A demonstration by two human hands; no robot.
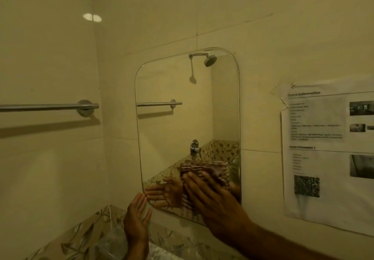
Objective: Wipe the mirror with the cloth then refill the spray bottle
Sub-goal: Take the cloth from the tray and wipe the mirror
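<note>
Head view shows a rounded-corner wall mirror (188, 118) fixed flat against pale bathroom tiles, with the right hand (210, 195) pressing a striped cloth (210, 170) against its lower right part. That hand's grip is flat and spread, palm and fingers laid over the cloth and pinning it to the glass rather than pinching it. The left hand (137, 213) hovers open just beside the mirror's lower left corner, fingers straight and together, holding nothing; its reflection shows in the glass.

The cloth looks thin, soft and limp, bunched in folds under the palm, so it should follow the hand only while pressure holds it to the glass; lifted, it would droop and need gathering. A broad palm over its middle seems the best place to bear on it. The mirror is rigid, smooth and probably slippery under damp fabric, and its frameless edges look fragile, so steady, moderate pressure suits it, kept clear of the rim.

Below the left hand, a blurred clear object (113, 241) rests on the leaf-patterned surface (81, 237); it may be the spray bottle, but I cannot tell. If so, it would be light, slick plastic, best taken around the body.

A towel rail (46, 107) and a taped notice (327, 148) flank the mirror.
</note>
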